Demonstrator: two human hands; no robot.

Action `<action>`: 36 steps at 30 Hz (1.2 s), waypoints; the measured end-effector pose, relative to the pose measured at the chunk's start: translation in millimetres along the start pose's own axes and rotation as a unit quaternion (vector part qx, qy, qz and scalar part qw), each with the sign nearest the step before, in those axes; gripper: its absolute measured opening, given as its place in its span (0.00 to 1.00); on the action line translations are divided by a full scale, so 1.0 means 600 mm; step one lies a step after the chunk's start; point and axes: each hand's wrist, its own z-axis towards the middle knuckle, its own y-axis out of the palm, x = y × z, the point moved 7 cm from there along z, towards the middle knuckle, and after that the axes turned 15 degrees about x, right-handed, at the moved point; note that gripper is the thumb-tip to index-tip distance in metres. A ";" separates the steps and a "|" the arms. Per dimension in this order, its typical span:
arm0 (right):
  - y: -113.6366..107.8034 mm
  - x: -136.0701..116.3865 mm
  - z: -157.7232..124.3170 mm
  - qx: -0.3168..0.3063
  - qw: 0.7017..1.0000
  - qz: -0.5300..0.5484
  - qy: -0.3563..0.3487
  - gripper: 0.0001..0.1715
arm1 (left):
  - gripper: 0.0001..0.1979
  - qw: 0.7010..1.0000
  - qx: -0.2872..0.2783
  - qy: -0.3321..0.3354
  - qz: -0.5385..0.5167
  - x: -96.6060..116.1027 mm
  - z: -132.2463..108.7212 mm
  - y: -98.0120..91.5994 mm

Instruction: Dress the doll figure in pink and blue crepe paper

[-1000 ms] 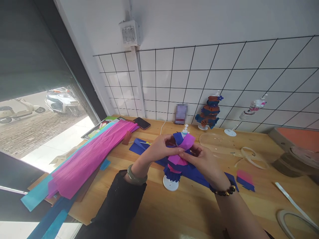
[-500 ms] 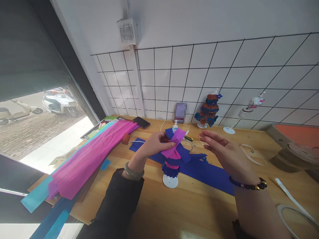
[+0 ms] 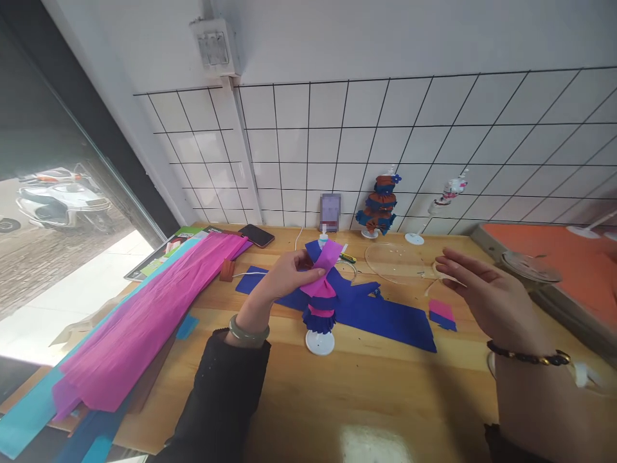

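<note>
My left hand (image 3: 294,278) pinches a pink crepe paper strip (image 3: 328,257) against a small figure on a stand. The figure wears ruffled blue and pink paper layers (image 3: 319,317) and stands upright on a round white base (image 3: 320,343). Behind and beside it lies a long dark blue paper strip (image 3: 390,323), flat on the table. Off to the right, my right hand (image 3: 486,292) hovers over the table with fingers stretched out and nothing visible in them. A small pink and blue paper piece (image 3: 442,314) lies to its left.
Pink crepe paper sheets (image 3: 159,321) cover the left side of the table. A black phone (image 3: 257,235) lies at the back. Against the tiled wall stand a brown and blue dressed figure (image 3: 380,206) and a white figure (image 3: 453,188). An orange-surfaced tray (image 3: 540,247) is at right.
My right hand has moved right, away from the dressed figure. My left hand keeps its pinch on the pink strip. The view has shifted to the right.
</note>
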 end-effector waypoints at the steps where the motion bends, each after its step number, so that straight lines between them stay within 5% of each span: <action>1: -0.016 0.009 0.006 0.014 0.999 -0.031 -0.004 0.22 | 0.18 1.000 0.002 0.004 -0.007 0.003 0.000 -0.001; 7: -0.091 0.054 0.023 0.030 0.971 -0.236 -0.031 0.22 | 0.13 0.997 0.056 0.046 -0.017 0.024 0.001 -0.032; 21: -0.189 0.126 0.030 0.054 0.938 -0.339 -0.040 0.05 | 0.18 0.979 0.188 0.052 -0.063 0.053 -0.022 -0.121; 30: -0.218 0.111 0.048 0.062 0.919 -0.385 -0.059 0.07 | 0.18 0.972 0.211 0.050 -0.093 0.049 -0.019 -0.131; 36: -0.231 0.160 0.020 -0.002 0.879 -0.471 -0.077 0.12 | 0.15 0.973 0.203 0.049 -0.095 0.043 -0.017 -0.123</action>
